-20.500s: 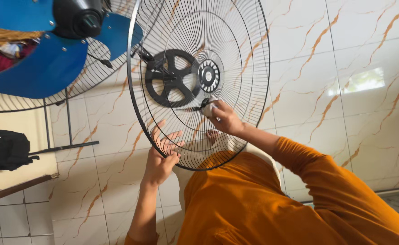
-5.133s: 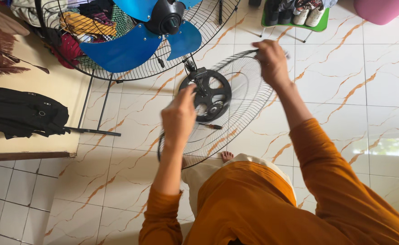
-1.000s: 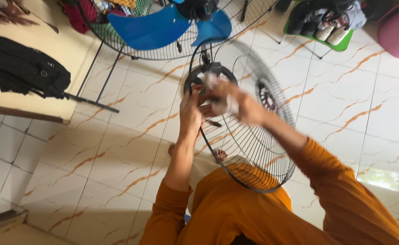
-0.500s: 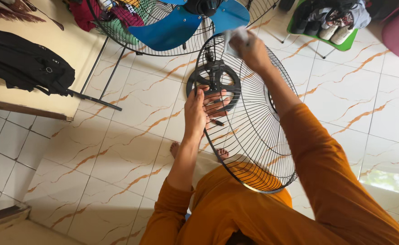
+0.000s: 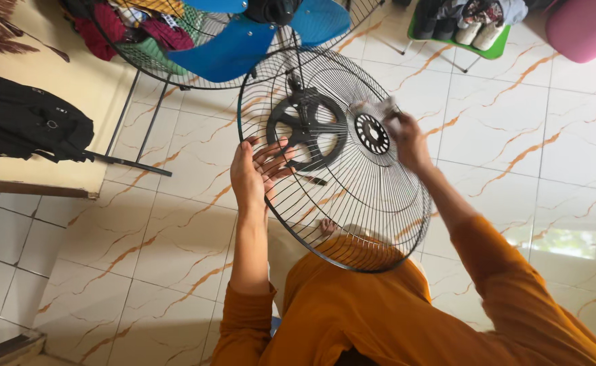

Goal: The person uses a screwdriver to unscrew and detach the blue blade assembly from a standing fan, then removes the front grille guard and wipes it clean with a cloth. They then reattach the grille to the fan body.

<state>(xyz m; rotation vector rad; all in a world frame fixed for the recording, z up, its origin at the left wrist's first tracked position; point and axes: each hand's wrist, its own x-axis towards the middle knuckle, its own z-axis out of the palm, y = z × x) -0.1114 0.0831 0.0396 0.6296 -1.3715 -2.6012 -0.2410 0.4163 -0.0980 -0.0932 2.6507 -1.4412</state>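
A round black wire fan guard point(image 5: 379, 224) with a black hub ring point(image 5: 306, 129) is held up in front of me over my orange-clad lap. My left hand point(image 5: 254, 169) holds its left rim, fingers spread across the wires. My right hand point(image 5: 406, 139) presses a small pale cloth point(image 5: 372, 108) against the wires beside the guard's round centre plate point(image 5: 372, 133); the cloth is blurred.
A fan with blue blades point(image 5: 230, 51) inside a wire cage stands ahead on a thin metal stand point(image 5: 135, 129). A black bag point(image 5: 27, 122) lies on a cream platform at the left. A green shoe rack point(image 5: 457, 30) and a pink seat point(image 5: 582, 27) sit at the far right.
The guard has tilted to face me more fully. My right hand has come down from the top rim to the wires by the centre plate, cloth in it.
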